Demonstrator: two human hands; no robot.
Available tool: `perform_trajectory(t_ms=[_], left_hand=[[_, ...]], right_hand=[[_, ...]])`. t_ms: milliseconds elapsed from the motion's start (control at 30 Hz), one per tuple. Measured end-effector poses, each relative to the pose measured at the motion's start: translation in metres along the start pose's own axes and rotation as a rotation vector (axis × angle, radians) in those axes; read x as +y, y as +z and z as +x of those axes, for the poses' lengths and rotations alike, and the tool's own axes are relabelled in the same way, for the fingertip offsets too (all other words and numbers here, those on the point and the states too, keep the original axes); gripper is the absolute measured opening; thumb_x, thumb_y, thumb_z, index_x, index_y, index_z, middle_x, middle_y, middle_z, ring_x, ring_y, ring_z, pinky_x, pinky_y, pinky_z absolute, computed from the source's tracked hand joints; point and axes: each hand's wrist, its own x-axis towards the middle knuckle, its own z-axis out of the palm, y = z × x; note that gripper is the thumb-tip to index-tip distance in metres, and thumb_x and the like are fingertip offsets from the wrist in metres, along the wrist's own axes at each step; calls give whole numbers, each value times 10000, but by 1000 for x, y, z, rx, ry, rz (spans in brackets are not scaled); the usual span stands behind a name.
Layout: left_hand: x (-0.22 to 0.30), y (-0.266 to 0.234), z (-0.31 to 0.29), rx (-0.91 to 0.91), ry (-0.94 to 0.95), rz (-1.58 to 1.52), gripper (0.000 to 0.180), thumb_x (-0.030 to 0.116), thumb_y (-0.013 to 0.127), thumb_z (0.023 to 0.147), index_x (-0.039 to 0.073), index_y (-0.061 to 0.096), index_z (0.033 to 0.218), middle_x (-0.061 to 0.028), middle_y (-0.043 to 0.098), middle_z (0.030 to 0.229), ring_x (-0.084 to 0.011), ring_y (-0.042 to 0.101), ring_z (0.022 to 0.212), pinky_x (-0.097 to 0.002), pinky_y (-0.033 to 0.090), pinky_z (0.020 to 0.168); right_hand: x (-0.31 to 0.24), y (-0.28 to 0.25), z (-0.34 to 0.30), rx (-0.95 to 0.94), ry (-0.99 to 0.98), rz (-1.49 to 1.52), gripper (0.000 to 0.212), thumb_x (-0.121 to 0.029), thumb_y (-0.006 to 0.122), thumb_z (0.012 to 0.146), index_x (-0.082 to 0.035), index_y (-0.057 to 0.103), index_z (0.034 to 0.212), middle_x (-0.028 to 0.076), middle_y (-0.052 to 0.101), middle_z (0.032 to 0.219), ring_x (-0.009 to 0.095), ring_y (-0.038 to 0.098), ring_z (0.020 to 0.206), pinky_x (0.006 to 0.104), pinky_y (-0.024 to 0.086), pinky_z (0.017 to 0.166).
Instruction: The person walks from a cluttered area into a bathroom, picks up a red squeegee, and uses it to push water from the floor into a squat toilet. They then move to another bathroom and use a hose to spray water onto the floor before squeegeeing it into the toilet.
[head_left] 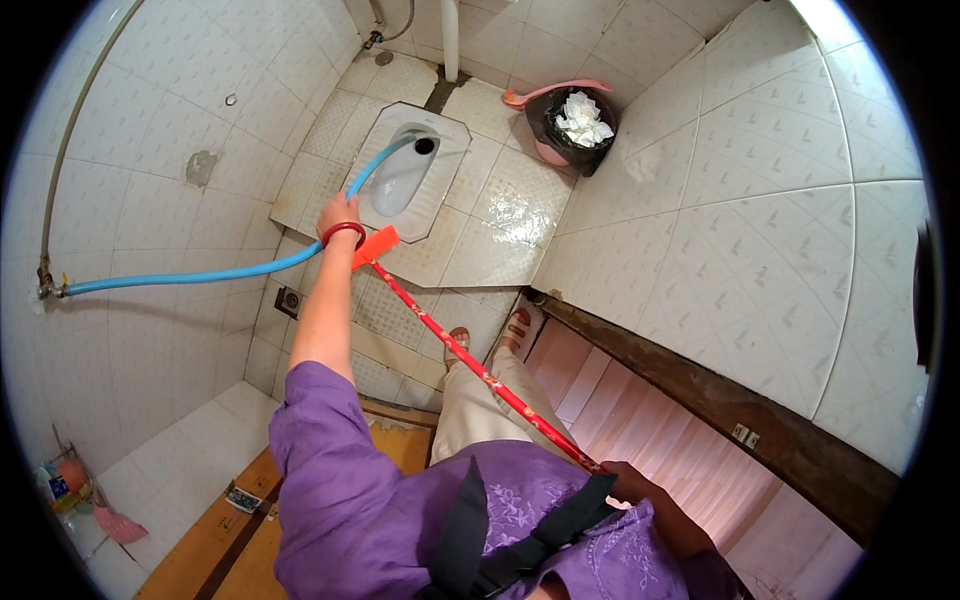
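Closed round a light-blue hose (190, 278), my left hand (338, 212) is stretched out over the near left side of the squat toilet (455, 150). The hose's free end reaches into the bowl by the dark drain hole. Low on the right, at my waist, my right hand (622, 482) grips the near end of a long-handled cleaning tool with a red patterned stick (455, 345). Its flat orange-red head (378, 246) is beside my left wrist, which partly hides it. I cannot tell whether this head is a brush or a broom. A red bangle (343, 231) circles my left wrist.
The hose joins a wall tap (48, 284) at the left. A black-lined bin (570, 128) with white paper stands at the back right, a pink long-handled thing (560, 88) behind it. A raised tiled step edge (480, 285) and wooden sill (700, 400) lie near my feet.
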Motion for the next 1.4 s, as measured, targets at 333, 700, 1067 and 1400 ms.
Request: perform_trajectory(t_ms=[333,700,1067,1400], left_hand=[[-12,-26,18,50,-226,-158,278,342,469,793,142,591,942,-127,591,916,-318,559,838,-415,441,703],[-111,-14,-26,-40,-515,-53,284,290,520,777,57,608,914,-151,586,944,-324,567,855,-415,448,706],[-149,-4,-82,-289,-560,179,282,261,485,808,35,599,933,-138,592,951,-296,578,859,-380,472,705],[-171,39,-104,-485,-183,302,285,299,509,787,77,595,942,-141,587,936,-298,563,874,-396,456,731]], right_hand=[[54,7,7,71,36,85,155,-148,528,678,-27,518,773,44,487,632,127,457,567,281,380,513],[66,18,-20,132,-91,74,112,-104,547,678,-29,487,735,22,446,611,96,411,548,256,350,493],[87,32,-64,158,160,413,114,-141,574,706,-44,513,712,14,467,564,96,421,465,241,335,395],[134,61,-79,294,184,510,143,-163,577,705,-44,500,694,26,457,531,102,416,423,257,337,357]])
